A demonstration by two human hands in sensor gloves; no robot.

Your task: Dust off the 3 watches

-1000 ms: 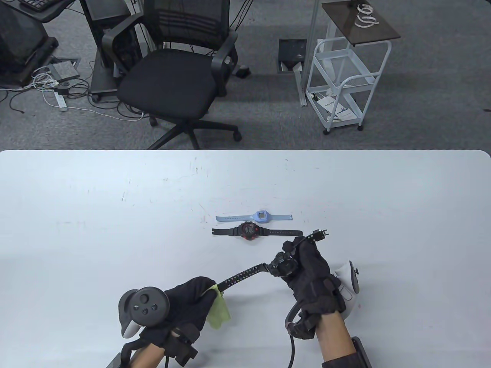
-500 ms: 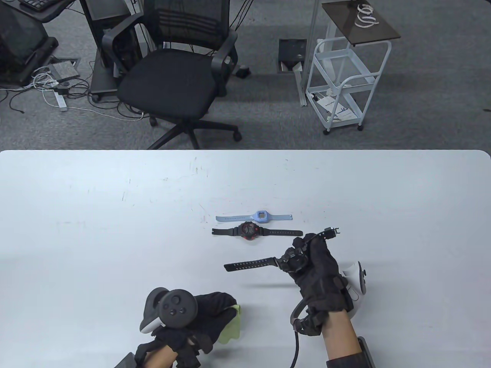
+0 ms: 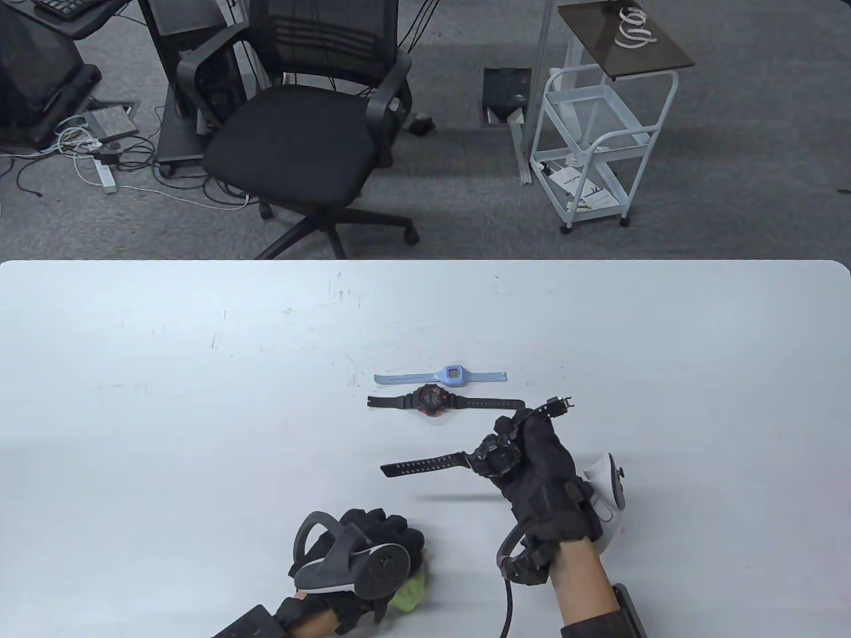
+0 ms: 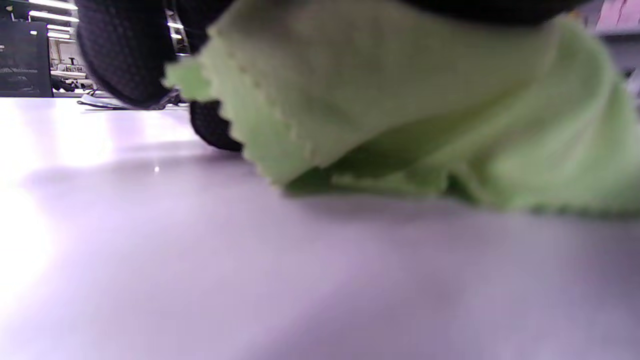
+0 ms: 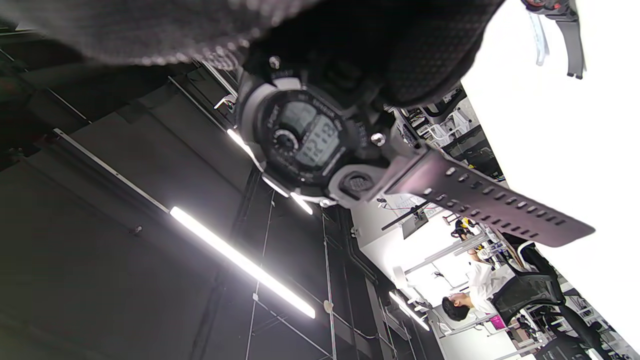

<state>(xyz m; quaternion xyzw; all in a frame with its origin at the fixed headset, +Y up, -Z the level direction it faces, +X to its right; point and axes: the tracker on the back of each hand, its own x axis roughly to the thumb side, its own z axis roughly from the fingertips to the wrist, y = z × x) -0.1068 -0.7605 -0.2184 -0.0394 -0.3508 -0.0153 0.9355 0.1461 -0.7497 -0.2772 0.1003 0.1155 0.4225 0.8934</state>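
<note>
Table [image 3: 199,372]: white, office chair [image 3: 299,133] beyond.
Left hand [image 3: 362,551]: withdrawn from strap, now resting on table, fingers bunching green cloth [image 3: 409,595].
Blue watch [image 3: 452,375], red watch [image 3: 431,401]: flat, side by side, mid-table.
Right hand [image 3: 538,472]: gripping black watch [image 3: 492,458] aloft, strap freed.
Judgement: wiping paused; likely ready to set down.

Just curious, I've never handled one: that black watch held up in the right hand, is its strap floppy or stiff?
Probably fairly stiff: the black watch, gripped at its case by the right hand, has its free strap jutting out sideways, nearly straight, above the table. It still likely bends under pressure. The chunky case suggests some weight.
</note>
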